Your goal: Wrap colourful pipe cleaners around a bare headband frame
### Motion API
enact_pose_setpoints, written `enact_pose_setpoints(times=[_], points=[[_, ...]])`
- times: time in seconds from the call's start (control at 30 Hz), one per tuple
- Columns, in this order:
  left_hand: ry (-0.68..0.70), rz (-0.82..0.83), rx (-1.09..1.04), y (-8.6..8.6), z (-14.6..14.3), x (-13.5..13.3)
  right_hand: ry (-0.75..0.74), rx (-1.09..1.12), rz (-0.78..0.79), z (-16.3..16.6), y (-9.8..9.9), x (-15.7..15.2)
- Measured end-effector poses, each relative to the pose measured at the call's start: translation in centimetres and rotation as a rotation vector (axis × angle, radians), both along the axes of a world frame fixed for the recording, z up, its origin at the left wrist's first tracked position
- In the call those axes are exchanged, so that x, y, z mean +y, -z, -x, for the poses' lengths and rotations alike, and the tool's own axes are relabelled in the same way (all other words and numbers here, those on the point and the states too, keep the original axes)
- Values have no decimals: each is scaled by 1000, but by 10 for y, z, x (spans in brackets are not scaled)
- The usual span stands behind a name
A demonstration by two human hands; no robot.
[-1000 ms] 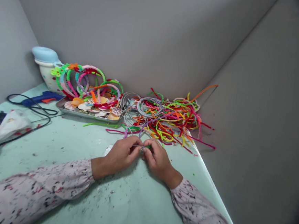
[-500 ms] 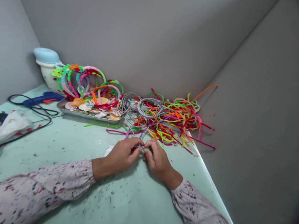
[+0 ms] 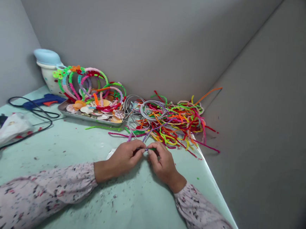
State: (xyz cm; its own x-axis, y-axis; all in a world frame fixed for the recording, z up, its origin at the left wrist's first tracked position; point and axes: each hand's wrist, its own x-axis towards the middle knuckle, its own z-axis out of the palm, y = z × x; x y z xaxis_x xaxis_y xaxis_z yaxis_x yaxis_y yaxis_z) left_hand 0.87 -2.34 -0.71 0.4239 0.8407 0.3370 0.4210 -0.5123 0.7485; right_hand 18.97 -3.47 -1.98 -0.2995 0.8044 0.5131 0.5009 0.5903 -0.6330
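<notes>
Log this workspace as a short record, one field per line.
Left hand: pinching a slender strand
Right hand: pinching too, green showing at its fingertips
Tray: shells, fuzzy rings
Right of tray: wire coils, colorful fuzzy stems
Left of tray: blue glue gun
Surface: pale green, specked with debris

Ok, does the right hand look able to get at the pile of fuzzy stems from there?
Probably yes: the pile of fuzzy stems lies just beyond the right hand, with nothing blocking. Its fingertips pinch a green strand, though, so they may need freeing.
</notes>
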Motion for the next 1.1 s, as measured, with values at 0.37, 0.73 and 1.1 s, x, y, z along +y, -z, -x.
enact_pose_setpoints(times=[0.37, 0.73, 1.1], points=[[-34, 62, 41, -1, 1, -1, -20, -48, -8, 0, 1, 2], [-31, 37, 31, 2, 0, -3, -40, -134, 16, 1, 3, 1], [-80, 17, -228, -6, 1, -15, -10, -180, -101, 3, -7, -8]])
